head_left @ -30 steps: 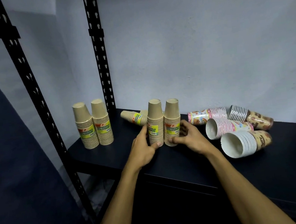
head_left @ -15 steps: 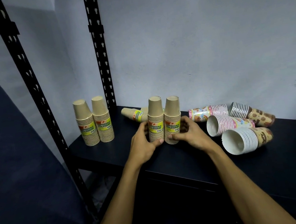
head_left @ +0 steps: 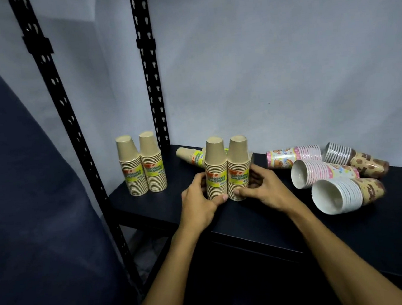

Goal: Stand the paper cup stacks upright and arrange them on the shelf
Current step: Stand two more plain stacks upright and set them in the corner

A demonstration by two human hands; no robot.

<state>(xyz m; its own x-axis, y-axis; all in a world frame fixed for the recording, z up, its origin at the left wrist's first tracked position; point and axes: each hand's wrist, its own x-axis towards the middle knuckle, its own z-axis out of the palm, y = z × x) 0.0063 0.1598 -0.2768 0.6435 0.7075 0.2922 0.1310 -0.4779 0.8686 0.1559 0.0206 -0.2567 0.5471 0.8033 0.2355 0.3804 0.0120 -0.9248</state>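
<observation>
Item: black metal shelf (head_left: 166, 213) against a pale wall, carrying wrapped paper cup stacks.

Upright, placed: two brown kraft-paper cup stacks with yellow labels (head_left: 143, 167), mouths down, side by side at 9 o'clock of the hands, near the black slotted upright post (head_left: 150, 83).

Upright, in hand: a second pair of brown labelled stacks (head_left: 227, 169) at shelf centre, touching each other. The left hand (head_left: 200, 202) grips the left stack low down, thumb across its front; the right hand (head_left: 260, 188) grips the right stack likewise. The low hold probably steadies the wide bases and presses the two together so they can be shifted as one unit.

Lying, pending: one brown labelled stack on its side (head_left: 190, 154) just behind the held pair at 11 o'clock; two pink-striped printed stacks (head_left: 321, 169) and two brown-patterned white-rimmed stacks (head_left: 343, 192) on their sides at 3 o'clock, clustered together, mouths facing various ways.

Judgement: four stacks stand, five remain to be raised; the held pair likely belongs beside the first pair.
</observation>
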